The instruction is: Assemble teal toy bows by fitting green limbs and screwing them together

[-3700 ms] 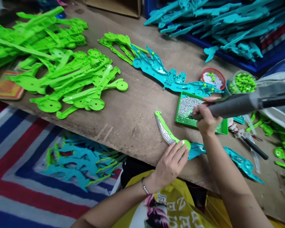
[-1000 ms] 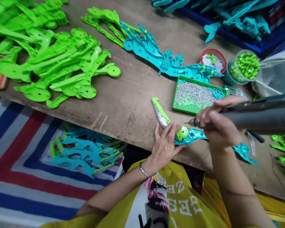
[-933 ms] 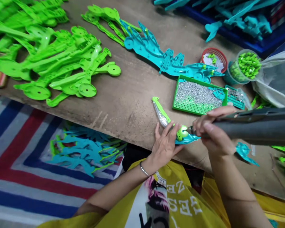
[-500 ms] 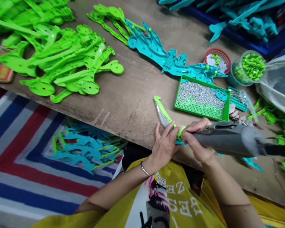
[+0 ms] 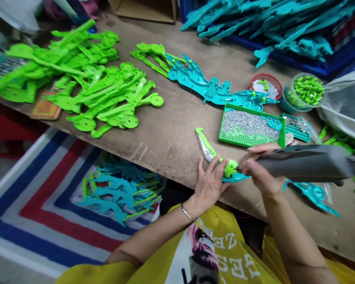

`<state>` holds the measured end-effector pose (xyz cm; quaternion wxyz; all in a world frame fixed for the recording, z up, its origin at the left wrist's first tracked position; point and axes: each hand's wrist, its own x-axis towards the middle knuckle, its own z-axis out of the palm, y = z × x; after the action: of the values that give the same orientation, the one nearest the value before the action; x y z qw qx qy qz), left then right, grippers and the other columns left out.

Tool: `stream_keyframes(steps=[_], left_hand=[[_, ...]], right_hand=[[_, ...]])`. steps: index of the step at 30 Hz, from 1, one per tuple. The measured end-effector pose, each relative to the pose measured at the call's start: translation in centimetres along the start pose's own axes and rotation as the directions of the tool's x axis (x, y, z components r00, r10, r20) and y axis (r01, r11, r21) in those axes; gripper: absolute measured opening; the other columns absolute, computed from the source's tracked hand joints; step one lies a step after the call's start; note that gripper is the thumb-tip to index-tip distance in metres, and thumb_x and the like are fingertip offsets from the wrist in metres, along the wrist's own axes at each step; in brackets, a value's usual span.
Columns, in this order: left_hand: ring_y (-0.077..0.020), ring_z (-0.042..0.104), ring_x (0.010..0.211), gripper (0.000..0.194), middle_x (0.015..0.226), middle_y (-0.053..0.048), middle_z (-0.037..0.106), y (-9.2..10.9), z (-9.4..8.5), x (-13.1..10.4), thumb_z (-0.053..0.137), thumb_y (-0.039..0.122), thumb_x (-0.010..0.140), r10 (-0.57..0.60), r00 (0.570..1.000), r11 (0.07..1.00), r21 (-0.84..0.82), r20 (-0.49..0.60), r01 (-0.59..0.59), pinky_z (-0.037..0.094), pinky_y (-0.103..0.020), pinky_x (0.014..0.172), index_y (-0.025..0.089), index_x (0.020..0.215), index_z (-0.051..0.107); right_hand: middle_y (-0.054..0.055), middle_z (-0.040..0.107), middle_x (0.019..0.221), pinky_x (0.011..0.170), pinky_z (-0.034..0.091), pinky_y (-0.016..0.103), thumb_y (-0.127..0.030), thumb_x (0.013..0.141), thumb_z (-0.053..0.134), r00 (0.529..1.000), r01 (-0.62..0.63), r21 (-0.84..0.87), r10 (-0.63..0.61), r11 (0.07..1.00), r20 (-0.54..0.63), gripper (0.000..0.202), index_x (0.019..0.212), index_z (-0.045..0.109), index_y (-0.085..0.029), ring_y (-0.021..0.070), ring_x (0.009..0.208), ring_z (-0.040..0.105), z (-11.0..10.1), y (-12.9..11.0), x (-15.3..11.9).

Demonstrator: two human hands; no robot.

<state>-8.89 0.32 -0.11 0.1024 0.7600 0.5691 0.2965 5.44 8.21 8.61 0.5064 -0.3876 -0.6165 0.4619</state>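
Observation:
My left hand [image 5: 207,182] lies over a lime-green and blue plastic part [image 5: 231,168], its fingers curled onto it and gripping it near the table's front edge. A grey blade-like piece [image 5: 206,151] shows along the part's narrow far end. In my right hand [image 5: 263,167] is a grey electric screwdriver [image 5: 304,162], held nearly level with its tip toward the left. The tip is blurred and close to the part's round green end; whether it touches, I cannot tell. Behind my hands stands a green tray [image 5: 222,134] of small metal screws.
Green plastic pieces [image 5: 118,94] are heaped at left. A long blue assembly [image 5: 195,81] lies across the middle. A red basket [image 5: 279,92], a tub of green bits [image 5: 309,90] and a blue crate [image 5: 319,69] stand back right. Another blue piece [image 5: 309,192] lies right of my hands.
My right hand and the screwdriver have drawn to the right, uncovering the part's round green end. My left hand keeps its place on the part. The camera view has shifted.

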Motion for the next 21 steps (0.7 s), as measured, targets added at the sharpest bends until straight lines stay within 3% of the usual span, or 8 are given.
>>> stream_keyframes(steps=[3,7,9,12,14,18,21], left_hand=[[-0.0309,0.04,0.146,0.075,0.14,-0.018,0.061,0.6,-0.5,0.4,0.062,0.051,0.092,-0.012,0.997,0.997,0.078,0.074,0.006,0.019,-0.066,0.121,0.012,0.15,0.035],[-0.0366,0.033,0.149,0.082,0.152,-0.021,0.047,1.9,-0.8,2.1,0.072,0.052,0.084,0.079,0.982,0.979,0.174,0.169,-0.108,0.02,-0.071,0.118,0.011,0.148,0.041],[-0.0383,0.036,0.147,0.079,0.154,-0.021,0.044,2.5,-0.6,3.2,0.074,0.049,0.084,0.136,0.964,0.966,0.187,0.228,-0.181,0.022,-0.072,0.117,0.012,0.147,0.044],[-0.0393,0.051,0.135,0.059,0.142,-0.02,0.058,2.7,0.1,4.5,0.072,0.038,0.088,0.154,0.944,0.957,0.194,0.293,-0.216,0.026,-0.075,0.113,0.016,0.139,0.055],[-0.0393,0.056,0.128,0.048,0.134,-0.018,0.064,2.2,0.4,4.8,0.068,0.032,0.091,0.161,0.943,0.953,0.204,0.293,-0.226,0.028,-0.074,0.112,0.017,0.136,0.059],[-0.0397,0.057,0.126,0.041,0.129,-0.018,0.067,-0.3,-0.4,4.2,0.058,0.032,0.096,0.236,0.941,0.929,0.227,0.241,-0.291,0.033,-0.07,0.11,0.018,0.135,0.061],[-0.0398,0.059,0.124,0.047,0.127,-0.018,0.068,-2.7,-2.2,3.3,0.053,0.033,0.098,0.282,0.938,0.91,0.251,0.202,-0.328,0.036,-0.066,0.109,0.016,0.142,0.054]], right_hand=[[-0.006,0.062,0.061,0.053,0.051,0.034,-0.026,0.082,0.074,0.973,0.055,-0.022,-0.058,0.998,-0.224,0.02,0.101,0.066,-0.029,0.0157,0.048,0.057,-2.2,-0.8,0.9],[-0.006,0.061,0.062,0.055,0.049,0.032,-0.026,0.075,0.081,0.941,0.034,-0.098,-0.064,0.995,-0.331,0.026,0.097,0.066,-0.026,0.0149,0.052,0.059,-5.3,0.1,2.3],[-0.006,0.062,0.066,0.057,0.049,0.03,-0.029,0.073,0.082,0.94,0.0,-0.112,-0.038,0.994,-0.339,0.034,0.103,0.065,-0.026,0.0141,0.056,0.06,-6.2,1.1,2.7],[-0.005,0.066,0.077,0.066,0.053,0.032,-0.031,0.072,0.079,0.954,-0.015,-0.145,-0.029,0.989,-0.3,0.047,0.115,0.061,-0.026,0.015,0.066,0.063,-6.6,2.4,3.0],[0.0,0.071,0.094,0.078,0.057,0.037,-0.032,0.073,0.075,0.968,0.001,-0.223,-0.057,0.975,-0.244,0.055,0.124,0.056,-0.026,0.0188,0.084,0.068,-6.5,2.9,2.7],[0.01,0.063,0.135,0.104,0.051,0.046,-0.024,0.077,0.069,0.96,-0.015,-0.44,-0.11,0.898,-0.257,0.07,0.143,0.044,-0.026,0.0241,0.121,0.062,-6.5,2.6,0.0],[0.009,0.067,0.13,0.106,0.049,0.048,-0.02,0.084,0.061,0.964,-0.021,-0.606,-0.144,0.795,-0.222,0.05,0.133,0.057,-0.025,0.0247,0.123,0.062,-8.2,1.2,-3.4]])
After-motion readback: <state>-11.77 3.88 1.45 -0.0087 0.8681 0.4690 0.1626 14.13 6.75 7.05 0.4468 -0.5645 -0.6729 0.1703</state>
